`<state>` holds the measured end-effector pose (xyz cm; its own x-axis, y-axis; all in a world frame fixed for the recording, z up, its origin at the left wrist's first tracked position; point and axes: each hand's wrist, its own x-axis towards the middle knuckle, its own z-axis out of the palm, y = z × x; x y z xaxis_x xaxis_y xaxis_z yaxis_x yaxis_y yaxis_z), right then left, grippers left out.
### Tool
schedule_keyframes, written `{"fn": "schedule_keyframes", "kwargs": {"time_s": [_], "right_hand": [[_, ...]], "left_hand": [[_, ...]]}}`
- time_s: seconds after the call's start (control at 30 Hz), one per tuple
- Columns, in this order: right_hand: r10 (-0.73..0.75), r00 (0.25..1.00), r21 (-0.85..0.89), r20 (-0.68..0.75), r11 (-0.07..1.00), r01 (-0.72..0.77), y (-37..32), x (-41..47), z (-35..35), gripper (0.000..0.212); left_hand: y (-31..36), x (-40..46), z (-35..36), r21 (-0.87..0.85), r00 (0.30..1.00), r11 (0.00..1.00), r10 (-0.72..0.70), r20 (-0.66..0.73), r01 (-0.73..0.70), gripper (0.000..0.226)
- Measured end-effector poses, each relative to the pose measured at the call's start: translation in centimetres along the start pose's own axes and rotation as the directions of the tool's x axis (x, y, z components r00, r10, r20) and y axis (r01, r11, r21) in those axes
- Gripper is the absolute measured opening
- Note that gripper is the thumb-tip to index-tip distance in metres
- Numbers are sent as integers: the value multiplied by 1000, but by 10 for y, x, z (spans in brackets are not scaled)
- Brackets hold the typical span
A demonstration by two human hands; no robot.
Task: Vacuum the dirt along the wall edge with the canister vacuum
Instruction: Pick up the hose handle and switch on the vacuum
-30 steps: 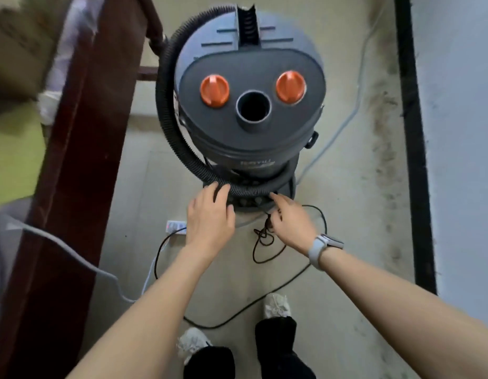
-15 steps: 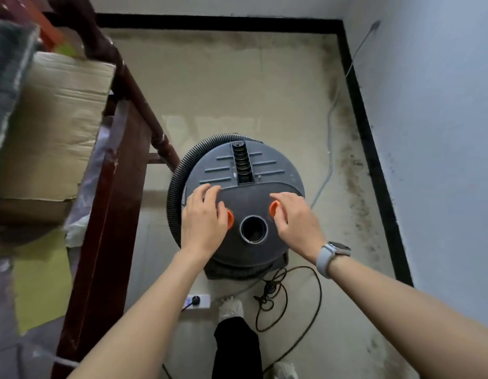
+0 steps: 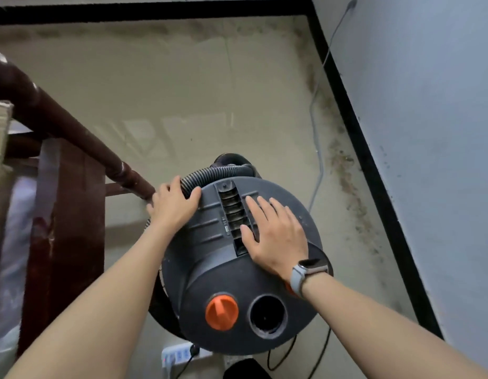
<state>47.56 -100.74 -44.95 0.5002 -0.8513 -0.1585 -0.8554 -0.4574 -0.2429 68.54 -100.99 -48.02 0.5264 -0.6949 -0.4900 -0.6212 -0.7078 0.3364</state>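
The canister vacuum point(image 3: 237, 269) stands on the floor point(image 3: 182, 105), left of the dirt point(image 3: 344, 170) along the wall point(image 3: 428, 132). The left hand point(image 3: 174, 206) grips the hose point(image 3: 210, 173) at the vacuum's far rim. The right hand point(image 3: 275, 236) lies flat, fingers straight, on the vacuum's lid.

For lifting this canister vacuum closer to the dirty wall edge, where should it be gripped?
Probably the ribbed recessed handle running along the middle of the canister vacuum lid, approached from straight above. The right hand lies flat beside it; the left hand grips the hose.
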Motion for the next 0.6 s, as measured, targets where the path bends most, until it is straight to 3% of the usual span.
{"fn": "schedule_keyframes", "kwargs": {"time_s": [0.07, 0.27, 0.37, 0.47, 0.6], "right_hand": [[-15, 998, 15, -57, 1000, 15, 0, -2, -1, 60], [-5, 1000, 47, -6, 999, 6, 1, 0, -1, 64], [3, 999, 74, 35, 997, -6, 3, 2, -1, 58], [52, 997, 144, 61, 988, -60, 1, 7, -3, 51], [230, 962, 424, 150, 863, -273, 0, 22, -19, 40]], "left_hand": [[-2, 13, -5, -36, 999, 999, -23, 33, 24, 64], [0, 26, -25, 8, 983, 994, 105, 152, -108, 49], [1, 10, -26, -22, 989, 990, 140, 46, -139, 46], [-6, -17, -31, -164, 980, 969, 166, -114, -183, 40], [-12, -47, -43, -320, 957, 909, 210, -199, -266, 26]]}}
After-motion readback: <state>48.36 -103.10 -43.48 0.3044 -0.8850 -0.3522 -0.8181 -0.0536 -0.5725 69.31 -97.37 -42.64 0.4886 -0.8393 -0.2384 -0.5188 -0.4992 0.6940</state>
